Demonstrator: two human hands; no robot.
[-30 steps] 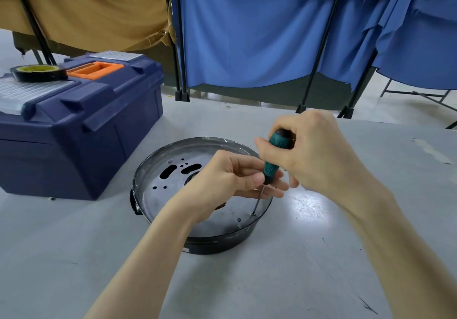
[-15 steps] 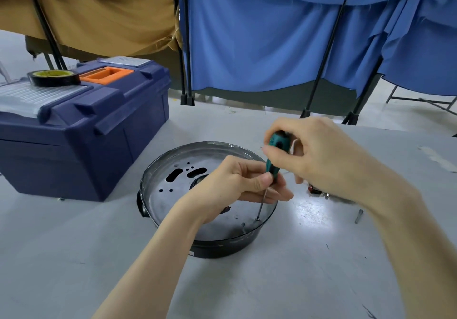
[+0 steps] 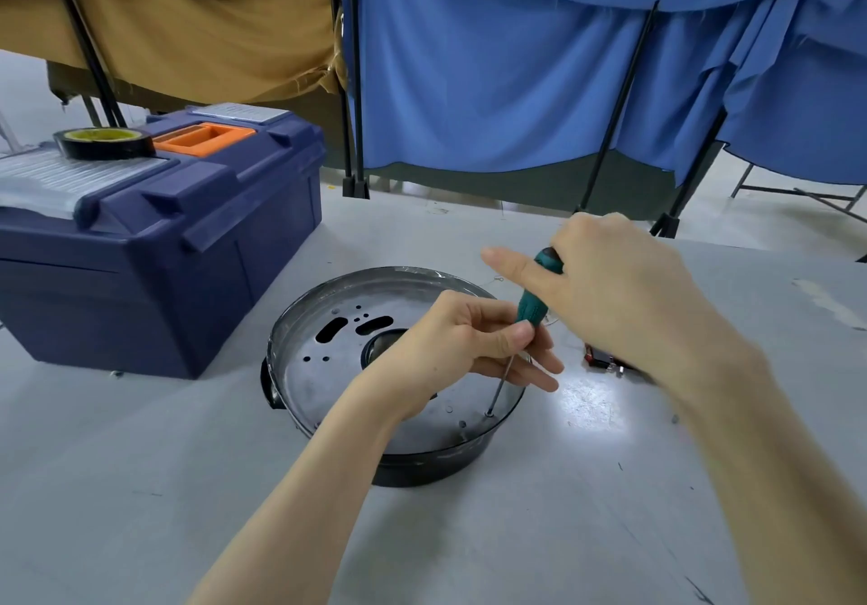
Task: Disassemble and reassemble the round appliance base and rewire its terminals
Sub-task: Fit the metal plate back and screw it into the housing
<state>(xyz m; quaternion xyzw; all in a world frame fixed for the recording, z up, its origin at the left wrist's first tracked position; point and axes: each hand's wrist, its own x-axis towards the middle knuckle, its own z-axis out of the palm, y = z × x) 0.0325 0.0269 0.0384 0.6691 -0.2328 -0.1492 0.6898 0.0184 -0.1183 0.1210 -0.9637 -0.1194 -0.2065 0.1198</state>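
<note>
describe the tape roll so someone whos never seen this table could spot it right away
Start at the big navy toolbox on the left side of the grey table. On its lid, just left of the orange handle, a roll of tape lies flat. It is the only ring-shaped thing up there, black on the outside with a yellow core.

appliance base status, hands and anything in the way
Both on screwdriver: right hand grips handle, left hand pinches shaft. Tip in a hole near rim of round base. Nothing blocking; toolbox apart at left.
</note>
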